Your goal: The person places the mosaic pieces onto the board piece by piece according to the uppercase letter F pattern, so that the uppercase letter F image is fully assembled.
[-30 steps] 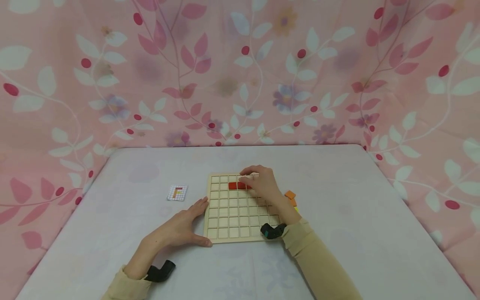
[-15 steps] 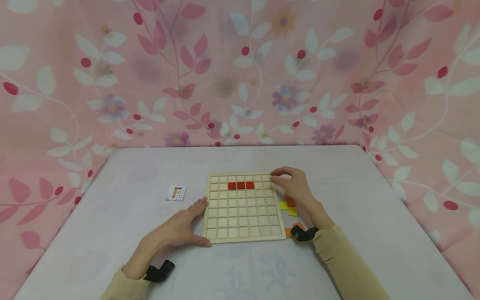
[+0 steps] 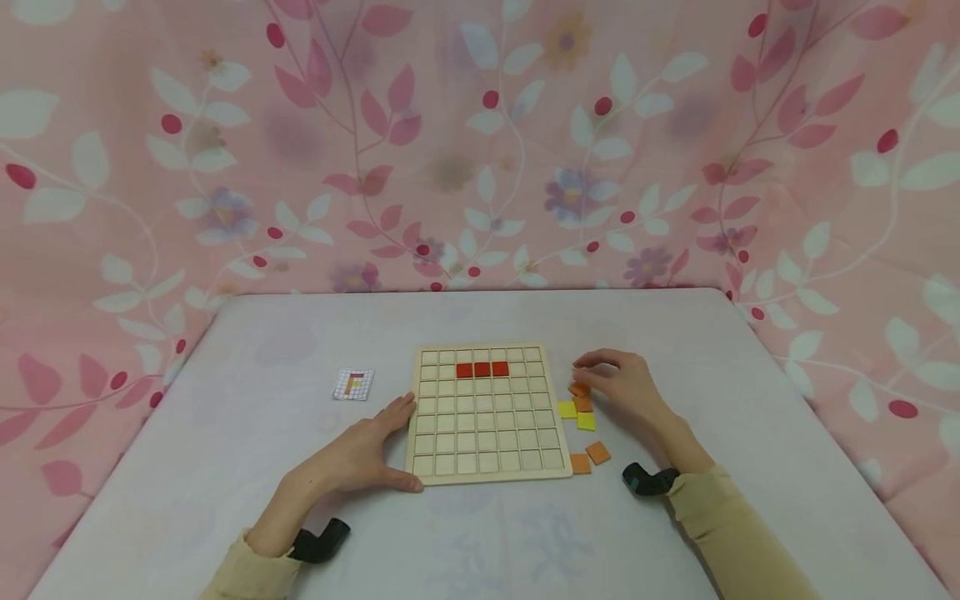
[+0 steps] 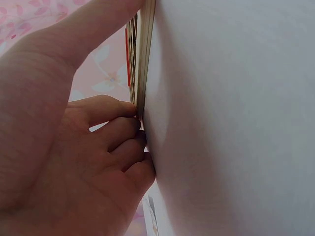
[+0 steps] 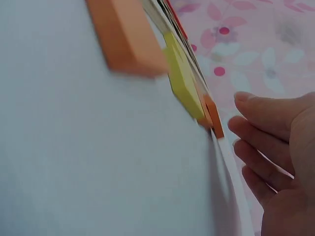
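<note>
A pale wooden grid board lies flat on the white-covered table. Three red square tiles sit side by side in its second row from the far edge. My left hand rests at the board's left edge, thumb at the near corner, fingers extended along the side. Just right of the board hovers my right hand, fingers loosely bent, over orange tiles. Its thumb and fingers stand apart with nothing between them in the right wrist view. Two yellow tiles lie beside the orange ones.
Left of the board lies a small gridded card with a coloured pattern. More orange tiles lie by the board's near right corner. A pink floral curtain hangs behind the table.
My right hand has moved off the red tiles on the board and rightward to the loose tiles, uncovering the red row. My left hand stays at the board's edge.
</note>
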`<state>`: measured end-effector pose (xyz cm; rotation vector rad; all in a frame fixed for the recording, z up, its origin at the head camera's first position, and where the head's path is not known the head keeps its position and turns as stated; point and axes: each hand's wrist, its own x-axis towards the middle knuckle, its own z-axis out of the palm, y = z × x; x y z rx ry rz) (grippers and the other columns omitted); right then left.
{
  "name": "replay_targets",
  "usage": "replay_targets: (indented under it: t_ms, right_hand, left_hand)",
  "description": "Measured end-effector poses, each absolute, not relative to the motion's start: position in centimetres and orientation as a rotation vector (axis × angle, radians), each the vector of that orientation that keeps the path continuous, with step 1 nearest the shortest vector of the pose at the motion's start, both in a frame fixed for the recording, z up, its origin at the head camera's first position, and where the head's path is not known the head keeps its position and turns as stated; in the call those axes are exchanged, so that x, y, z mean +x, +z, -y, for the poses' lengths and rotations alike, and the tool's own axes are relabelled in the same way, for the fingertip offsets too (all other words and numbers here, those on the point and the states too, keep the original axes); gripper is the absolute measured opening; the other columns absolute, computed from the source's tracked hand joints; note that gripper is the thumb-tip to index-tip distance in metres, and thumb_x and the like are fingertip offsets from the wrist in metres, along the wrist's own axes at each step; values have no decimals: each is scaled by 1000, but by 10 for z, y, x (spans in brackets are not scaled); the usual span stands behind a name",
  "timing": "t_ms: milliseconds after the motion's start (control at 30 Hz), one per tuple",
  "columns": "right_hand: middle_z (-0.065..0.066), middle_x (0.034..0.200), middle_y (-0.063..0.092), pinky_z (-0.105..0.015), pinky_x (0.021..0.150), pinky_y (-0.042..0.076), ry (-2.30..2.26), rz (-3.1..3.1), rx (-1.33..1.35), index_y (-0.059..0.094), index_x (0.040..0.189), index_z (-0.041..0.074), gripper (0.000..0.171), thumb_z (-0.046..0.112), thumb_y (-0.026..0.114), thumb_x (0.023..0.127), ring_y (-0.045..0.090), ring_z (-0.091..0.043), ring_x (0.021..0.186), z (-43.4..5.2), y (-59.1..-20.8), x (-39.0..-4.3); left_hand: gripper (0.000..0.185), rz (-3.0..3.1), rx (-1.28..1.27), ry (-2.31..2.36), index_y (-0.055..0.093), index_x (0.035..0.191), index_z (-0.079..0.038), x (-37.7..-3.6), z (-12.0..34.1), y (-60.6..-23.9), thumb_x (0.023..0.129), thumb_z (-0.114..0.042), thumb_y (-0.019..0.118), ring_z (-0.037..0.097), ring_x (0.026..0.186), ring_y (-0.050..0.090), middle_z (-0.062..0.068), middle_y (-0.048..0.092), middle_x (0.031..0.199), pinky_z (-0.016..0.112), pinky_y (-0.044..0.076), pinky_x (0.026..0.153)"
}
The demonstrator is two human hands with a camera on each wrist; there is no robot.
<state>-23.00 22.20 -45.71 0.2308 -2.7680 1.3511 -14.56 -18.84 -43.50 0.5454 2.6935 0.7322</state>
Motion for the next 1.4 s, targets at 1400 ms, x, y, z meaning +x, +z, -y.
replay_targets:
  t_ms: [1400]
  right_hand:
    - [9,98,64,-38,91,45,1210,2684,546,72,101,20,27,26,78,76,59,-11,99,-244,-472,-232]
  left_hand:
    - [118,-2686,563,750,27,148,-9,-145,189,-435,57,-63,79,25,143,15,1,16,157,53,23,110]
